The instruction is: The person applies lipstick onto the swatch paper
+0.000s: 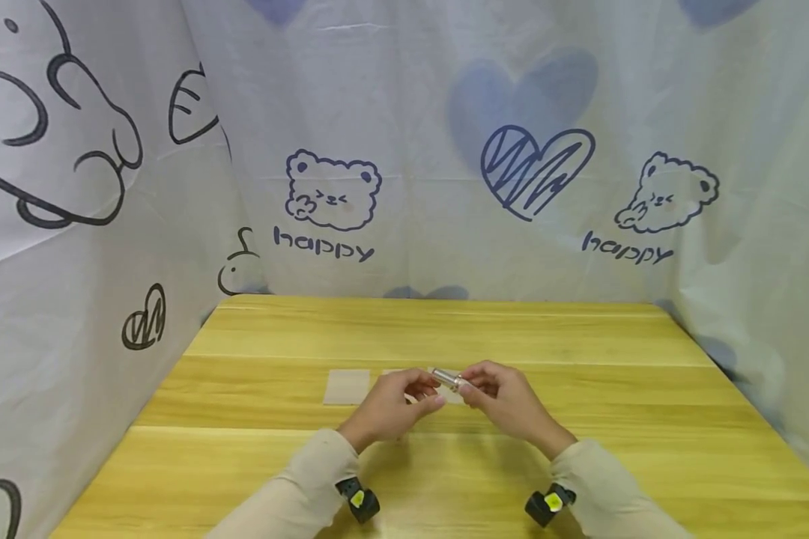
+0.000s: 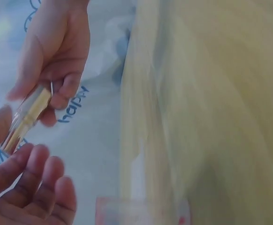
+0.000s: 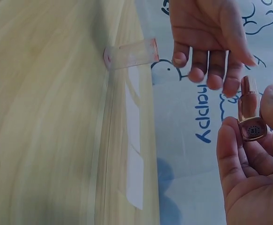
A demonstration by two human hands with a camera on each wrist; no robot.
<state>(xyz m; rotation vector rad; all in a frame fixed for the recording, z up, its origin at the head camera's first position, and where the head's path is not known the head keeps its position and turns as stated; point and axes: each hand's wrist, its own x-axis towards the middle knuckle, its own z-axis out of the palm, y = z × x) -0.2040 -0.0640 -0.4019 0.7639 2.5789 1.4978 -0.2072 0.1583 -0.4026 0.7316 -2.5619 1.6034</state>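
A slim, shiny lipstick tube with a squarish gold-rimmed base is held up over the table. My right hand pinches it near the base between thumb and fingers. My left hand is close to the tube's other end, its fingers loosely bent and parted from the thumb. In the right wrist view the left fingers appear just apart from the tube's narrow tip. In the left wrist view the tube slants between both hands, slightly blurred.
On the wooden table lie pale flat squares in a row, partly hidden by the hands. A clear container with pinkish ends stands near them in the right wrist view. A printed curtain encloses the table's back and sides.
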